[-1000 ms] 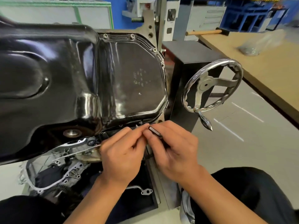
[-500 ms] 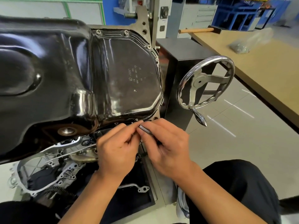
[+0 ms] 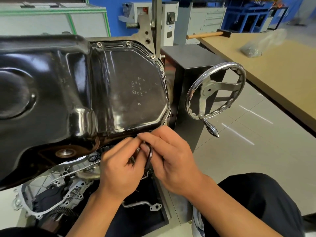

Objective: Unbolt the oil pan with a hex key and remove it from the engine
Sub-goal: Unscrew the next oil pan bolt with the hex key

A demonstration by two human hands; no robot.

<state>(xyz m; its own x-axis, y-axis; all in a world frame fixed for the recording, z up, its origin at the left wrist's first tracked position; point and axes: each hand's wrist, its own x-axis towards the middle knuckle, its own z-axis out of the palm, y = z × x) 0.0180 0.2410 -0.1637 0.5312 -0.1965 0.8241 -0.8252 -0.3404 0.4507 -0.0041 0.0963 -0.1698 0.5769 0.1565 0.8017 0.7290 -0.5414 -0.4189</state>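
While the oil pan [image 3: 102,91] sits bolted on the upturned engine [image 3: 51,189], with its black glossy belly facing up, both hands work at the near edge of its flange. The right hand [image 3: 172,161] grasps the dark hex key [image 3: 149,158], with its fingers curled around the bent part. The left hand [image 3: 119,171] appears to pinch the upper end of the key with thumb and forefinger, close under the flange. The bolt itself is hidden behind the fingertips, so I cannot tell if the key tip is seated in it.

I judge that the step in hand is loosening one bolt of the near edge. To do it well, the tip should go fully and straight into the socket before any force is given, otherwise the small hexagon can round off. The left hand should only steady the key, and the right hand should turn it in short swings, because the pan wall is just beside. Several bolts [image 3: 128,42] sit in the far flange, so much work remains. The pan may drop when the last ones come out, so one hand should support it then
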